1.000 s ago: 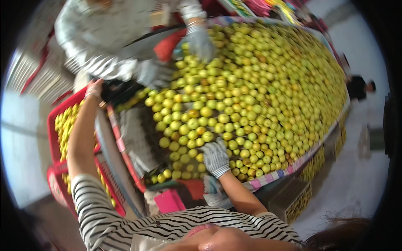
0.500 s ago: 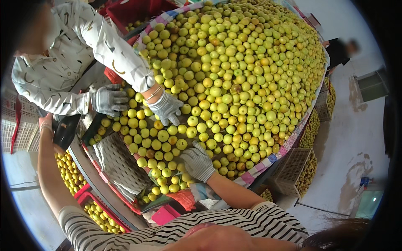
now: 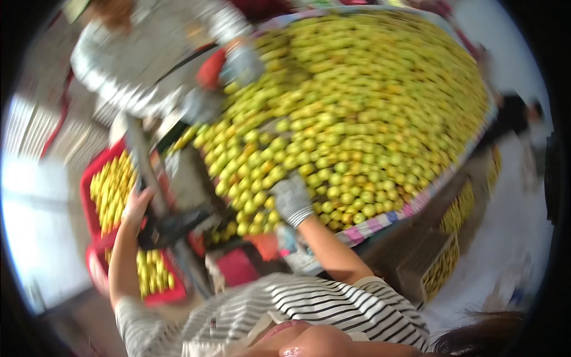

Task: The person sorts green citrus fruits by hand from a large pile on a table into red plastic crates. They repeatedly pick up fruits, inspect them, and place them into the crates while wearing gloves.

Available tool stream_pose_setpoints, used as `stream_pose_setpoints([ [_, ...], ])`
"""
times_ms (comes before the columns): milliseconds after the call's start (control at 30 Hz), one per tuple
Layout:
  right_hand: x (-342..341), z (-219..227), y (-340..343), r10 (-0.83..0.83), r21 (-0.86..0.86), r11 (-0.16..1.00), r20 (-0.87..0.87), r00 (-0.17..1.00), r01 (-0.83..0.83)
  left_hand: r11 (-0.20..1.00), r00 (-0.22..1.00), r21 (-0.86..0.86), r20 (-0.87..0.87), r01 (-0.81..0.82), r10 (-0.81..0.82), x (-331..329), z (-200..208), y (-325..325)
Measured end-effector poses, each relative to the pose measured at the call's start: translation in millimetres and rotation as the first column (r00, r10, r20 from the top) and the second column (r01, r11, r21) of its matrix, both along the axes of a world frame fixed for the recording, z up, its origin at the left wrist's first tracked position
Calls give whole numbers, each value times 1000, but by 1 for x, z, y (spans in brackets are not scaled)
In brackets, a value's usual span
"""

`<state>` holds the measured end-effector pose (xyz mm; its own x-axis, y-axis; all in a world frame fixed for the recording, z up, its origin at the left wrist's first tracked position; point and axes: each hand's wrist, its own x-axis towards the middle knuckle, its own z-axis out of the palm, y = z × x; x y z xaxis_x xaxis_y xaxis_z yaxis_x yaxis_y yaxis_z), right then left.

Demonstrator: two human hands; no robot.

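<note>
I see a heap of yellow-green fruits (image 3: 357,122), long axis running near-left to far-right; the gloved right hand (image 3: 292,201) touches its near edge, the left hand (image 3: 138,205) beside a grey rail (image 3: 143,157) left of the heap; I can't tell how either's fingers grip

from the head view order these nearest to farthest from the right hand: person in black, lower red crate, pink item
1. Pink item, lower left of the right hand
2. Lower red crate, farther left
3. Person in black, at the far right
</note>
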<state>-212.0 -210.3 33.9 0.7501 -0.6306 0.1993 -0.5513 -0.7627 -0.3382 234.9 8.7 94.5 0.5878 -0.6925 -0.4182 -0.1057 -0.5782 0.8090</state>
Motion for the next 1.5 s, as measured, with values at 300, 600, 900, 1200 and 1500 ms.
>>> stream_pose_setpoints([
  [300, -10, -8, 24, 73, -49, 996, 29, 997, -72, 897, 927, 435, 363, -75, -98, -23, -22, -15],
  [600, -8, -3, 10, 55, -87, 995, 25, 998, -52, 733, 913, 671, 361, -113, -190, -42, 33, -70],
  [900, -5, -2, 15, 53, -99, 994, 33, 998, -49, 587, 666, 773, 571, -239, -480, -12, -1, -89],
  [1200, -17, 2, 3, 16, -92, 996, 234, 972, 6, 843, 576, 494, 760, -212, -300, -15, 12, -82],
  [1500, -97, 55, -148, -423, -337, 884, -284, 861, 323, 901, 412, 276, 817, 336, -404, -156, 17, -79],
])
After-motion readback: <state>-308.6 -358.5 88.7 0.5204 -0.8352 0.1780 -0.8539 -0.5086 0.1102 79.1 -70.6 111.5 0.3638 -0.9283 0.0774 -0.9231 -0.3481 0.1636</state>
